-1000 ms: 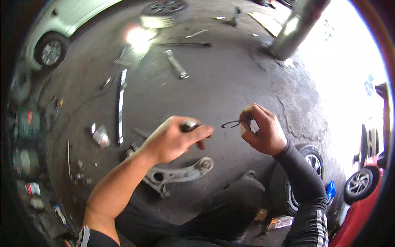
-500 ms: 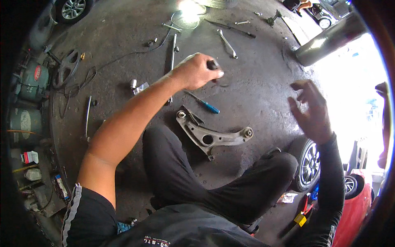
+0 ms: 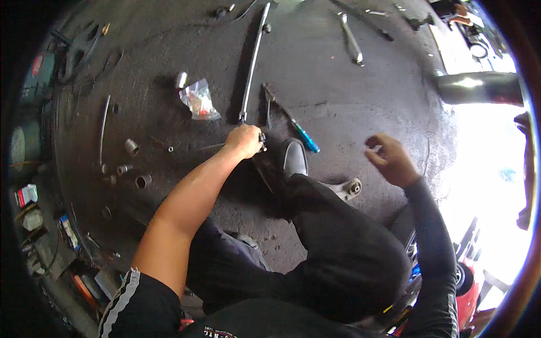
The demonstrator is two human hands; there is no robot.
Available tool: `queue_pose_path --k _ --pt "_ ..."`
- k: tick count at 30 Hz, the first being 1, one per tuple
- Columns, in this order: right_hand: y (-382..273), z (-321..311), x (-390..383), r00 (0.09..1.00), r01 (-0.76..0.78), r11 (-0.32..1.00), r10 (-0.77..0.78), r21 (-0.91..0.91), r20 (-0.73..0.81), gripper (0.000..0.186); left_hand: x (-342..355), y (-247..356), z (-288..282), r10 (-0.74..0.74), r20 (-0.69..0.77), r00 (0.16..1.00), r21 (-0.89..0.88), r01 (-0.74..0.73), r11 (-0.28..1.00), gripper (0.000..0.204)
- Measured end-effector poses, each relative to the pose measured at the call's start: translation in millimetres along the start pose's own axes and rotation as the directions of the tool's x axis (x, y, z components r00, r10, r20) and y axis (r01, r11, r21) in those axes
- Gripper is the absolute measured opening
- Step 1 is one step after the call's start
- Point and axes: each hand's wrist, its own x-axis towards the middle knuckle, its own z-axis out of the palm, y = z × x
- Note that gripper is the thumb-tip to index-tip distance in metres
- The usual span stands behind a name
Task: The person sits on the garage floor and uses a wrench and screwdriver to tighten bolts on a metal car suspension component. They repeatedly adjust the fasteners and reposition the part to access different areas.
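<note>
My left hand is closed on a dark, small object, mostly hidden by its fingers, at the lower end of a long silver bar. To the right, my right hand hangs with curled, separated fingers and nothing visible in them. Between the hands lie a blue-handled screwdriver and my shoe. A metal control arm is partly covered by my leg. A clear bag of small parts lies above my left forearm.
Sockets, a thin rod and a belt lie leftward, beside green cylinders. A wrench is farther forward. A metal pillar, red car and another person are at the right.
My left hand has come down toward my body, and my right hand has released the black loop it held. My leg has moved forward over the control arm; the view has shifted.
</note>
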Motion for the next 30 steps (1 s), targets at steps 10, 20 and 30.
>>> queue_pose_path --k 10,20,30 --pt "-5.6 275.0 153.5 0.992 0.118 0.992 -0.116 0.042 -0.052 0.043 3.4 0.7 16.2 0.118 -0.063 0.991 0.159 -0.106 0.982 0.023" --pt "-29.8 283.4 181.1 0.974 0.064 0.988 -0.031 -0.144 0.222 0.058 4.2 -2.7 6.6 0.172 -0.091 0.981 0.161 -0.156 0.975 0.024" --pt "-35.4 271.0 182.5 0.957 -0.043 0.993 0.072 -0.107 0.28 0.061 -7.0 -1.6 9.7 -0.132 -0.068 0.989 -0.02 0.131 0.991 0.039"
